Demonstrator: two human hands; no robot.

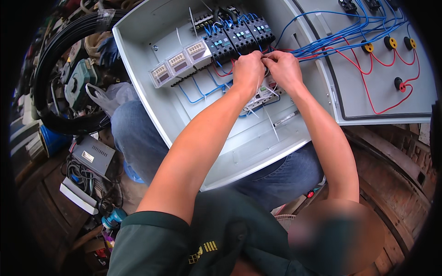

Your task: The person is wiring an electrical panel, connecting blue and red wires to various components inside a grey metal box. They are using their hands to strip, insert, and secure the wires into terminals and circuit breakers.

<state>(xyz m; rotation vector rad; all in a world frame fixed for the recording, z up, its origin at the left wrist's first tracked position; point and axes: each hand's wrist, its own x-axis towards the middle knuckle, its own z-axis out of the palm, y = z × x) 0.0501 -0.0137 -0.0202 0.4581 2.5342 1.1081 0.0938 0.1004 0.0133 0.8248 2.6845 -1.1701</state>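
Observation:
A grey metal electrical enclosure (138, 46) rests across my lap. My left hand (249, 73) and my right hand (286, 71) meet inside it, fingertips pinched together beside the wiring. Whatever they grip is hidden by the fingers. Just beyond the left hand stand three black contactors (240, 37) in a row. Three clear-covered modules (177, 64) sit to their left. Under the hands, a pale terminal device (262, 95) is partly covered. Thin white cable ties (272, 126) stick out around it. A blue wire bundle (322, 44) and red wires (338, 49) run from near my fingers toward the door.
The enclosure's open door (368, 99) lies to the right, carrying yellow-and-black switch bodies (390, 43). At the left are a large black coil (42, 87), a plastic bag (120, 94), a grey metal box (94, 154) with cables, and a blue tool (113, 218).

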